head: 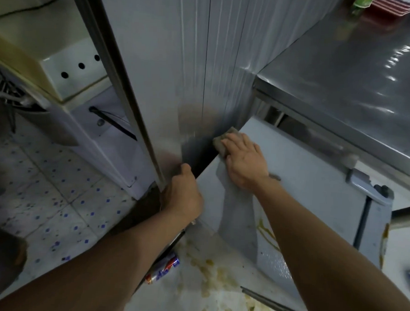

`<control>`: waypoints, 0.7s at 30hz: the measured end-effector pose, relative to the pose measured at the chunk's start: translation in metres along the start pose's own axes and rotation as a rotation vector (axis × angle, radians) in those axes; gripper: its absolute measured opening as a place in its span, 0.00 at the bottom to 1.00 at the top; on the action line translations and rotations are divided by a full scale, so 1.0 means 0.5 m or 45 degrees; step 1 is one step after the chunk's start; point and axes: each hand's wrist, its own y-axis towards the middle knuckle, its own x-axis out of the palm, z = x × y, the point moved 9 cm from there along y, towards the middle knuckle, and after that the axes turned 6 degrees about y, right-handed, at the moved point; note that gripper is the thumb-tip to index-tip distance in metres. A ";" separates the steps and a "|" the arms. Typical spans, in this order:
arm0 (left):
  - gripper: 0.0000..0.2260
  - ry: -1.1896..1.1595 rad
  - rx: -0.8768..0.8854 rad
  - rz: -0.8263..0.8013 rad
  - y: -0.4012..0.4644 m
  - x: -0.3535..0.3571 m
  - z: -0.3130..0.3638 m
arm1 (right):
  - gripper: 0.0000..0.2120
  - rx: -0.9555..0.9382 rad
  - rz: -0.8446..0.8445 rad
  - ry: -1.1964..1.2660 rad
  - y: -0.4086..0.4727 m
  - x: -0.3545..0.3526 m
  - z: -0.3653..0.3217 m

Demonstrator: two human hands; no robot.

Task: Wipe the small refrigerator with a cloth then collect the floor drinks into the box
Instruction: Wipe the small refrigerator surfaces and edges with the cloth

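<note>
We press the soft, limp tan cloth (221,142) flat under our right hand (244,163) – fingers straight – at the white fridge top's (305,175) far-left corner; our left hand (183,192) grips its left edge.

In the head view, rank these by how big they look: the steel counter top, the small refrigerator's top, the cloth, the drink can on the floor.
1. steel counter top
2. small refrigerator's top, partly hidden by the arms
3. and 4. drink can and cloth: unsure, since the right hand covers much of the cloth.
</note>
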 end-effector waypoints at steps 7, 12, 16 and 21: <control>0.26 0.042 -0.031 -0.026 0.009 -0.012 0.024 | 0.28 -0.309 -0.148 -0.006 -0.101 0.038 -0.102; 0.29 0.042 -0.033 -0.032 0.051 -0.003 0.060 | 0.23 -0.184 -0.045 -0.060 0.024 -0.009 0.003; 0.25 0.021 -0.029 -0.005 0.088 0.018 0.094 | 0.21 -0.018 0.047 -0.085 0.099 -0.050 0.094; 0.20 -0.080 0.104 -0.131 0.126 0.050 0.141 | 0.25 0.094 0.099 -0.074 0.049 -0.035 0.093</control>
